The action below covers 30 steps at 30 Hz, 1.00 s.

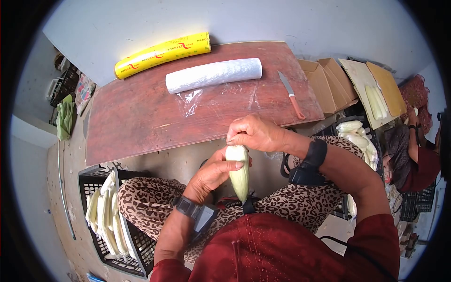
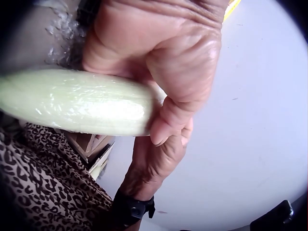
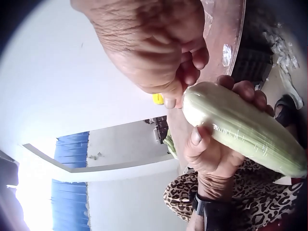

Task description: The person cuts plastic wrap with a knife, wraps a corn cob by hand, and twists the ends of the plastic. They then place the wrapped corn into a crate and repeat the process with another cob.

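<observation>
A pale green, tapered vegetable (image 1: pixel 239 179) in clear, shiny film points its narrow end down toward the lap. My left hand (image 1: pixel 213 173) grips it round the upper part, thumb across the front. At its blunt top end, my right hand (image 1: pixel 258 134) has thumb and curled fingers pinched together. In the right wrist view the vegetable (image 3: pixel 240 126) lies in the left hand (image 3: pixel 216 156), and the right fingertips touch its blunt end; whether film is between them cannot be told. The left wrist view shows the wrapped surface (image 2: pixel 82 103) close up.
On the red-brown table (image 1: pixel 136 117) lie a white film roll (image 1: pixel 213 75), a yellow roll (image 1: pixel 162 54) and a knife (image 1: pixel 292 96). Black crates with wrapped vegetables (image 1: pixel 105 216) stand at left and right. Cardboard (image 1: pixel 329 84) and another person (image 1: pixel 416 150) are at the right.
</observation>
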{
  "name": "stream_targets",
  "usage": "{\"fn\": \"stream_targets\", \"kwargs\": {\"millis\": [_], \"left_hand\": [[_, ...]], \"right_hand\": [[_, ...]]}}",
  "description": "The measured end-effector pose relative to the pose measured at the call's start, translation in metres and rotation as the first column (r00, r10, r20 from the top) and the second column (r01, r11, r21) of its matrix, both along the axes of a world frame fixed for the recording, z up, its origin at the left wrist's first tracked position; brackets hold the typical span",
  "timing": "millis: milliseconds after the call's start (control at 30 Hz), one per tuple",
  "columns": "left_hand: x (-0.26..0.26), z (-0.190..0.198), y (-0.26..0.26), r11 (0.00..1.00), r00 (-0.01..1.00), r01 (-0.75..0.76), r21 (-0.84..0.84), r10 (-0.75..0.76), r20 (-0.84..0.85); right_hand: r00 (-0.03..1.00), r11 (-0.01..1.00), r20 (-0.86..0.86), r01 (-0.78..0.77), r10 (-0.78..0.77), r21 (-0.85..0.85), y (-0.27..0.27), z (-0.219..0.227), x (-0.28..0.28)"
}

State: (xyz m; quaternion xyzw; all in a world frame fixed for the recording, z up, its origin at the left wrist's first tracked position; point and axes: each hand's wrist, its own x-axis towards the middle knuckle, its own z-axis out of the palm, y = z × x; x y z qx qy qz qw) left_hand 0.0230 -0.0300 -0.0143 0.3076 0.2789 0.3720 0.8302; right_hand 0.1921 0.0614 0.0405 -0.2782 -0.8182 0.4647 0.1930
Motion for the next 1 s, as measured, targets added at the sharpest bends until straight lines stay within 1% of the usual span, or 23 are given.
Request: {"fn": "stream_targets", "kwargs": {"millis": [133,200,333,400,500,633,700,833,933,1000], "left_hand": [[-0.002,-0.003,0.001,1.0,0.998,0.013,-0.027,-0.011,0.061],[-0.002,-0.002,0.002,1.0,0.999,0.007,-0.031,-0.005,0.046],[-0.002,-0.002,0.001,1.0,1.0,-0.018,-0.024,0.018,0.001],[-0.001,-0.003,0.001,0.998,0.998,-0.067,-0.001,0.067,-0.019],[-0.002,0.001,0.002,0.993,0.993,-0.109,0.05,0.11,-0.034],[-0.004,0.01,0.006,0.985,0.987,-0.149,0.088,0.153,-0.04],[-0.003,0.009,0.006,0.98,0.979,-0.179,0.091,0.187,-0.083],[0.0,0.007,0.005,0.964,0.953,-0.234,0.128,0.254,-0.164],[0.003,0.017,0.005,0.955,0.926,-0.253,0.155,0.285,-0.249],[0.0,0.017,0.006,0.968,0.925,-0.214,0.131,0.244,-0.291]], "right_hand": [[0.999,0.999,0.05,0.016,-0.018,0.04,-0.002,0.008,0.0],[0.997,0.996,0.075,0.017,-0.023,0.082,-0.003,0.009,-0.001],[0.998,0.987,0.064,-0.009,-0.001,0.158,-0.003,0.011,-0.002],[0.998,0.982,0.063,-0.005,-0.007,0.191,-0.002,0.009,-0.001],[0.993,0.962,0.098,0.043,-0.072,0.269,0.001,0.009,0.0],[0.97,0.964,0.182,0.116,-0.161,0.237,0.003,0.017,0.001],[0.964,0.968,0.193,0.142,-0.183,0.208,0.003,0.021,0.001],[0.965,0.969,0.19,0.142,-0.181,0.201,0.003,0.018,0.0],[0.97,0.964,0.164,0.142,-0.182,0.225,0.003,0.017,0.0],[0.97,0.951,0.152,0.141,-0.188,0.274,0.002,0.017,-0.001]]}}
